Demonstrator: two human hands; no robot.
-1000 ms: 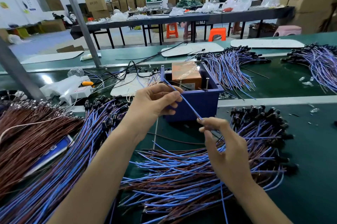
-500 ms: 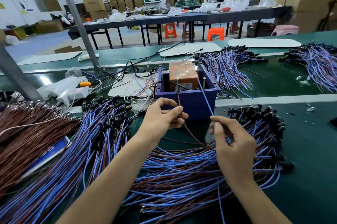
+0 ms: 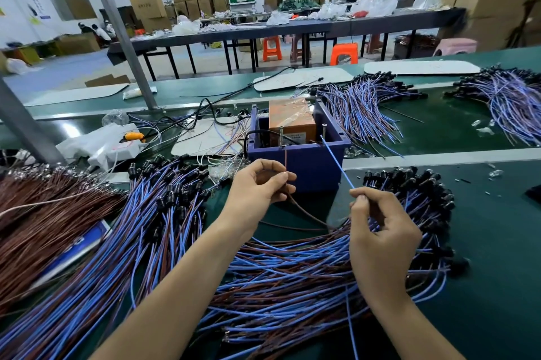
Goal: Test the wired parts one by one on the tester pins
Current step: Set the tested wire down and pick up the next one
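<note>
Left hand [image 3: 260, 185] pinches the brown wire [image 3: 285, 159] between thumb and forefinger, its end reaching up to the left pin [image 3: 281, 137] of the blue tester box [image 3: 307, 166]. Right hand [image 3: 380, 231] pinches the blue wire [image 3: 336, 162], tip at the right pin [image 3: 324, 132]. Both wires trail into the heap of wired parts [image 3: 292, 272].

A left hand [image 3: 260, 184] is pinching a brown wire [image 3: 285, 159] and a right hand [image 3: 380, 231] a blue wire [image 3: 336, 162], tips pointing up at upright pins [image 3: 281, 137] on the blue tester box [image 3: 307, 166].
</note>
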